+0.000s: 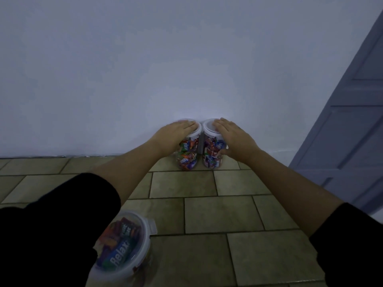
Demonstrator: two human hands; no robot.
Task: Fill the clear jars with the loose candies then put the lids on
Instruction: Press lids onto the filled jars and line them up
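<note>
Two clear jars full of wrapped candies stand side by side on the tiled floor against the white wall, both with white lids on. My left hand [176,132] lies flat over the lid of the left jar [188,156]. My right hand [232,137] covers the lid of the right jar [212,157], fingers spread, thumb down against the jar's side. A third lidded jar of candies [124,243] stands close to me at the lower left, partly hidden by my dark left sleeve.
Beige floor tiles [217,214] stretch between me and the wall [186,59]. A blue-grey panelled door [352,125] slants in at the right, close to the right jar.
</note>
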